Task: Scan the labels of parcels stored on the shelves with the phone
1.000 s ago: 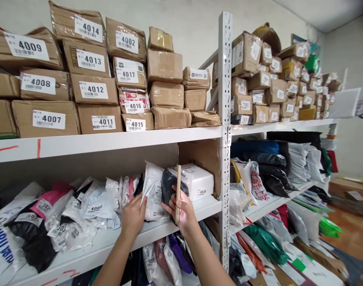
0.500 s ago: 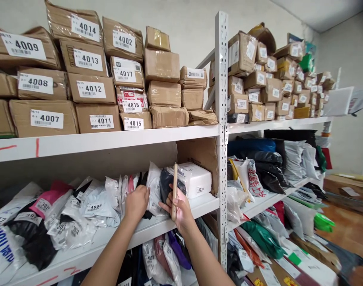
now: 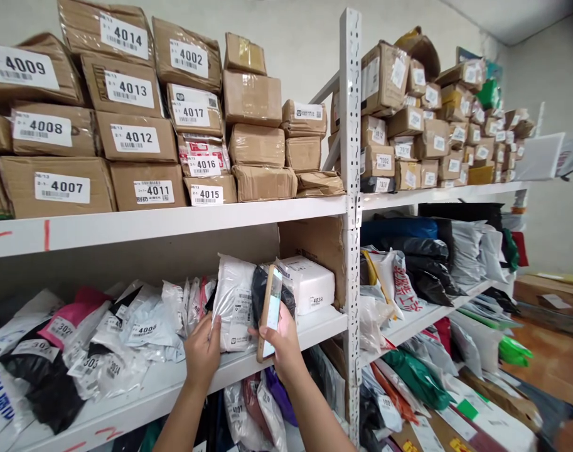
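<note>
My left hand (image 3: 204,350) grips the left edge of a white plastic mailer bag (image 3: 230,295), thumb on its front. The bag stands upright on the middle shelf, and a printed label covers its right part. In my right hand (image 3: 282,336) is a smartphone (image 3: 270,314) with a tan edge and a lit screen, tilted upright just right of the bag. Behind the phone a dark plastic parcel (image 3: 258,285) is partly hidden. A white box-shaped parcel (image 3: 312,289) labelled 4038 sits to its right.
Cardboard boxes (image 3: 55,188) with number labels are stacked on the upper shelf. Several bagged parcels (image 3: 147,329) lie left along the middle shelf (image 3: 159,395). A perforated metal post (image 3: 351,251) divides this rack from another loaded one. More bags (image 3: 236,408) fill the level below.
The white bag has been turned so its broad labelled face shows, with my left hand lower on its edge. The phone has rotated from edge-on, showing its screen.
</note>
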A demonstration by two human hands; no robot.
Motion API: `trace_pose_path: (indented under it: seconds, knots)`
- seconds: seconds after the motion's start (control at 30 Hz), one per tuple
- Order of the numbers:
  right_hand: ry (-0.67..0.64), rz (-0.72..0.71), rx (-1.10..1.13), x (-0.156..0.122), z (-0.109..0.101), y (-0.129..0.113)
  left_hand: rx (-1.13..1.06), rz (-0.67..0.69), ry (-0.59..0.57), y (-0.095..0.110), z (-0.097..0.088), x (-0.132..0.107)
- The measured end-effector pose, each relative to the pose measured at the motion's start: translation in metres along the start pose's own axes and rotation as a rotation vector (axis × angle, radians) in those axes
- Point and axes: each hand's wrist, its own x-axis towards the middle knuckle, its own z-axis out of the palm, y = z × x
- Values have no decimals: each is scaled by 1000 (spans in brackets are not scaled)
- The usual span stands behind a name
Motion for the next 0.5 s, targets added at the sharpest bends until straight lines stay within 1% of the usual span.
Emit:
trace_pose_path:
  seconds: [0.1,0.17,0.3,0.37,0.43,0.5]
  knots:
    - [-8,13,-22,-3,0,0,-29,-57,-67,-4,-6,-1]
    - [-24,19,-34,-3,-3,-1,-47,-64,-133,-8,-10,1]
    - [-44,21,-52,-3,-10,-2,-141,6,-344,-15,-24,6]
    - [-46,19,-50,-2,-13,-2,-166,45,-430,-19,-32,6]
    - [-47,16,-43,0,-14,-1,-149,58,-483,-24,-37,3]
    - [-48,11,-42,-1,-13,-1,-112,42,-509,-29,-40,-1]
